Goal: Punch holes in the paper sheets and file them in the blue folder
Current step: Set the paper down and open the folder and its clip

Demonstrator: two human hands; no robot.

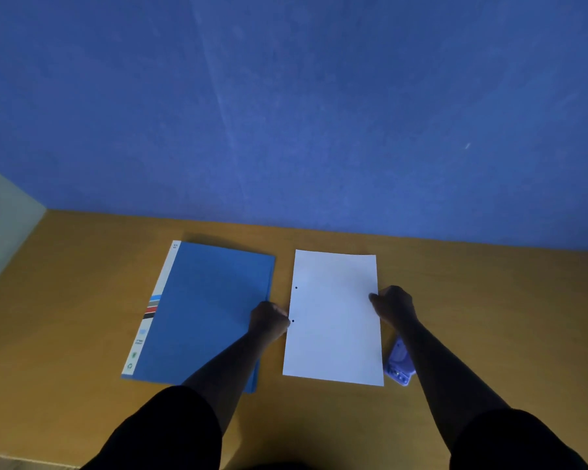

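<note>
Paper sheets, white, two punched holes along their 9 o'clock edge, lie flat on the yellow-brown table just beside the closed blue folder, which sits at their 9 o'clock. Left hand pinches the sheets' 9 o'clock edge with curled fingers, close to the lower hole; right hand grips the 3 o'clock edge, fingers curled. Pale purple hole punch rests at the sheets' 4 o'clock, partly under the right forearm.
</note>
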